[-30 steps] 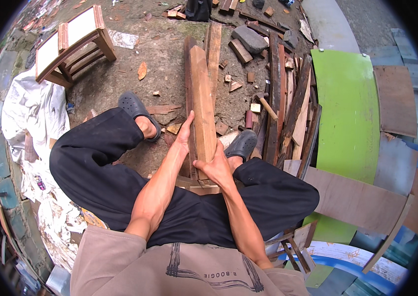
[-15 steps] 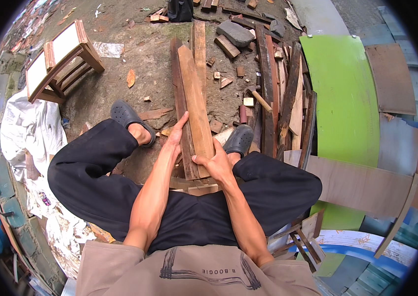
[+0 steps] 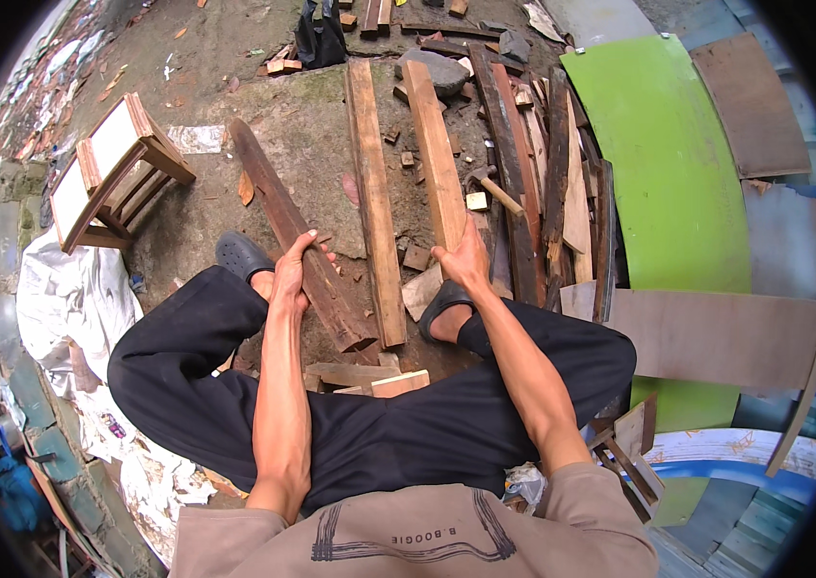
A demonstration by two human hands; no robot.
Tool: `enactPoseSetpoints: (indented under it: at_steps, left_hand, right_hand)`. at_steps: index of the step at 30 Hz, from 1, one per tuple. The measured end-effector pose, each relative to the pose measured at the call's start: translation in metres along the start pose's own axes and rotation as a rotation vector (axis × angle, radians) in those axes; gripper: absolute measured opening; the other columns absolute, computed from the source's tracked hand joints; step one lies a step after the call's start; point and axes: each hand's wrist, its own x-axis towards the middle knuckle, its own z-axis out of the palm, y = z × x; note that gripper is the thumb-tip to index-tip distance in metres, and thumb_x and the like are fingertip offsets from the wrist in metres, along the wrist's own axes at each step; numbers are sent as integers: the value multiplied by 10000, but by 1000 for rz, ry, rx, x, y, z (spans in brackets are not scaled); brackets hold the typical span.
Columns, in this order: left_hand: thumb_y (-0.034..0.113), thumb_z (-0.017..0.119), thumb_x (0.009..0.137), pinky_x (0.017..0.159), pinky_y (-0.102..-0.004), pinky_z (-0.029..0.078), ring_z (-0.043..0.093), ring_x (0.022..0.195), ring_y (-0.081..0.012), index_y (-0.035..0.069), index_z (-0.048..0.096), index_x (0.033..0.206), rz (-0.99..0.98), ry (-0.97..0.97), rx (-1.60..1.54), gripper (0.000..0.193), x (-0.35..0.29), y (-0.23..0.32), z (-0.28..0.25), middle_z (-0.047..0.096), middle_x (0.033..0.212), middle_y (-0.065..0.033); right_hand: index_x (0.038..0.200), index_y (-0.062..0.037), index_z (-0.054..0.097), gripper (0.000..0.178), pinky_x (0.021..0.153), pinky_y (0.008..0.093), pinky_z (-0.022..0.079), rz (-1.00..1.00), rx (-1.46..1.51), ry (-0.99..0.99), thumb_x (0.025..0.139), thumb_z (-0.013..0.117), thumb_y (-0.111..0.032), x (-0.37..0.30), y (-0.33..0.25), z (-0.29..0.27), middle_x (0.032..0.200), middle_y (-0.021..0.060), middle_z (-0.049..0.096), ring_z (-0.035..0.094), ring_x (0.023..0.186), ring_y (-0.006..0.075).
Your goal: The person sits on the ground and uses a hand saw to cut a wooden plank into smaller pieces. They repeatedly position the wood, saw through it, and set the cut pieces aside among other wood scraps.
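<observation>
My left hand (image 3: 294, 273) is closed around a dark brown wooden beam (image 3: 300, 231), which slants from the upper left down toward my lap. A lighter brown wooden plank (image 3: 437, 159) is gripped near its lower end by my right hand (image 3: 466, 258). Between the two lies another long wooden beam (image 3: 374, 202) on the ground, touched by neither hand. Short wood blocks (image 3: 400, 383) sit close to my lap, below the beams' near ends.
A hammer (image 3: 499, 193) lies right of the plank, beside a stack of dark boards (image 3: 557, 164). Further right is a green panel (image 3: 663, 173). A small wooden stool-like frame (image 3: 119, 178) stands at the left above white cloth (image 3: 76, 299). A grey stone (image 3: 437, 72) lies ahead.
My hands have moved apart. The dark beam has swung left with my left hand, and the lighter plank has gone right with my right hand, exposing the middle beam.
</observation>
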Motion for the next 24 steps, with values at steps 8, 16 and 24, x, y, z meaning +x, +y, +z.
enactPoseSetpoints:
  at_steps: [8,16,24]
  left_hand:
    - [365,735,855,707,-414,587,682,831,-251,-35,578,1076,74,167,43,484,2,8,-8,647,892,-132]
    - [448,729,867,627,-393,589,679,698,-241,-21,578,1033,69,247,39,521,18,2,7,637,874,-128]
    - [446,723,864,714,-396,577,664,788,-249,-20,564,1060,48,205,-52,531,34,21,39,630,885,-132]
  right_hand:
    - [1523,2,216,1000,973,481,475,14,-56,-10,726,755,-269,52,45,55,1336,267,507,561,1171,441]
    - [1514,-41,237,947,971,541,463,18,-72,-61,790,750,-372,121,29,97,1341,251,464,521,1221,435]
    - [1304,-57,546,605,1049,537,394,167,-685,-99,866,660,-459,210,98,-1,1350,170,503,466,1303,343]
